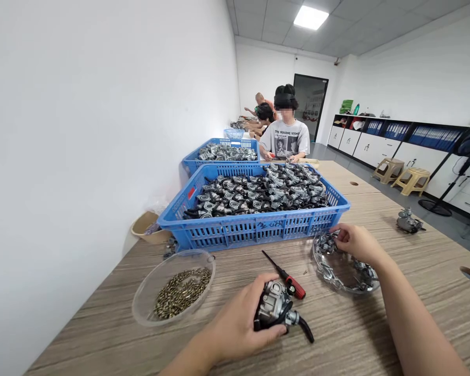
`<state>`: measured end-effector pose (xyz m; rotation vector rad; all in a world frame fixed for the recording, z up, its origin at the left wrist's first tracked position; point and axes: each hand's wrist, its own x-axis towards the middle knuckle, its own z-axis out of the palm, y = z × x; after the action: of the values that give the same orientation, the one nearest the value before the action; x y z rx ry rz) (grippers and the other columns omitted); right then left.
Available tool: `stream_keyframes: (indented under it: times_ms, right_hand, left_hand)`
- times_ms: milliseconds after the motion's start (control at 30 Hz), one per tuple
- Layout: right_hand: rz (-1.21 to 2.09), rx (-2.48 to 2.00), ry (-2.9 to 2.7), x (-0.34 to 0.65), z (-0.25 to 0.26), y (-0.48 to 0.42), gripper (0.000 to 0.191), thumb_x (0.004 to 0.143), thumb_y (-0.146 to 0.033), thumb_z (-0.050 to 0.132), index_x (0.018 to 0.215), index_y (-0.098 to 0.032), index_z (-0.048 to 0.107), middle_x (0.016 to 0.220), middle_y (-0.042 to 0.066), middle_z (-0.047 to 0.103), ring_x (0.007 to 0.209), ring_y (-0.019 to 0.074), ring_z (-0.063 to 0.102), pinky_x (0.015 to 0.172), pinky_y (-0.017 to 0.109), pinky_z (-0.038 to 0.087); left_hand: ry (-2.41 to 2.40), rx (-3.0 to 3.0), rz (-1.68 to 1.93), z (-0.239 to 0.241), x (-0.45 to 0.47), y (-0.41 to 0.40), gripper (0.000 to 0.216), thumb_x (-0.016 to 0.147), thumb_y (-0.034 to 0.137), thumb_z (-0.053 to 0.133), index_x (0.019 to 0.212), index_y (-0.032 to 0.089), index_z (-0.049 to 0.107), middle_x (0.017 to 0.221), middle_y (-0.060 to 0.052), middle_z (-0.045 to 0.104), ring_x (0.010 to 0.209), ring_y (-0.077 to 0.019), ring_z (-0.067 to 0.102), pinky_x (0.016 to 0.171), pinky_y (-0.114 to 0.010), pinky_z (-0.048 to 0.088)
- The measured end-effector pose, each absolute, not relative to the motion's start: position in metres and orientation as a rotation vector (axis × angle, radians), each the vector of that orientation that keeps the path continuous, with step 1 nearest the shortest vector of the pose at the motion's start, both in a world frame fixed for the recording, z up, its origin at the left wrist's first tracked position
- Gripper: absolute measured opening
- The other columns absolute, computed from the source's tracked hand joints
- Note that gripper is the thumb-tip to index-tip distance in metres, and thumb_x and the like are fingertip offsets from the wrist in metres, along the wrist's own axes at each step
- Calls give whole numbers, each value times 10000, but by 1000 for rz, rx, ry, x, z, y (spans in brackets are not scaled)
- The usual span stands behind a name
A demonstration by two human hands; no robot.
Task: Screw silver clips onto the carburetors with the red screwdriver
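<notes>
My left hand (245,321) is wrapped round a carburetor (273,303), a grey metal body with a black hose sticking out to the right. Over the far rim of a clear plastic bowl (342,286), my right hand (356,243) has its fingers pinched together among small silvery metal parts (326,243); what they hold is hidden. A screwdriver (295,284) with a red and black handle lies just beyond the carburetor. To the left, a translucent bowl (141,305) contains many small brass-coloured screws (184,292).
A blue crate (235,230) full of carburetors stands right behind the bowls, with a second blue crate (188,162) behind it. Another carburetor (409,222) sits at the table's right. A beige container (147,230) is by the wall. A person (285,130) sits across the table.
</notes>
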<state>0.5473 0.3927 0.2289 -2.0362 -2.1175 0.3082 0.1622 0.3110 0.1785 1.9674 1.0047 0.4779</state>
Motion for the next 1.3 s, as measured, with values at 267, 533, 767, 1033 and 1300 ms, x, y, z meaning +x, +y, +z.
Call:
stream_keyframes:
  times_ms: [267,533,767,1033,1300]
  right_hand:
    - [123,-2125,-2193,520,231,389,174,1067,-338,737,1149,-190,778,1149,61,791,1028,220,752,973,447,628]
    - [124,-2241,-2099,538,228,394,218,1082,-348,722,1226,-188,756,1205,72,777,1074,226,750,1006,461,632]
    - [188,-2224,-2171,548,235,388,171,1068,-297,734,1188,-178,758,1094,44,771,975,202,740,935,417,633]
    - [176,-2162,-2255,534,229,388,181,1043,-265,760,1204,-182,760,1106,48,775,1037,228,744,972,454,630]
    - [296,-2012,-2204,548,214,400,146,1060,-314,755,1087,-171,769,1089,47,788,967,194,751,942,412,640]
  left_hand:
    - [1004,1980,500,173,162,313,823,815,447,833,1532,286,463,1414,-126,729,1237,-377,711,1068,-498,553]
    - [1029,1997,521,165,162,311,835,815,457,836,1543,309,454,1396,-117,730,1226,-379,708,1050,-502,543]
    - [991,1982,486,177,164,312,807,822,435,824,1525,284,459,1369,-119,726,1199,-365,703,1060,-494,543]
    - [1001,1985,536,171,163,312,773,822,437,845,1502,313,498,1350,-87,731,1189,-352,702,1033,-469,555]
    - [1001,1957,491,181,164,311,769,823,424,836,1492,268,490,1362,-114,725,1206,-343,703,1069,-467,555]
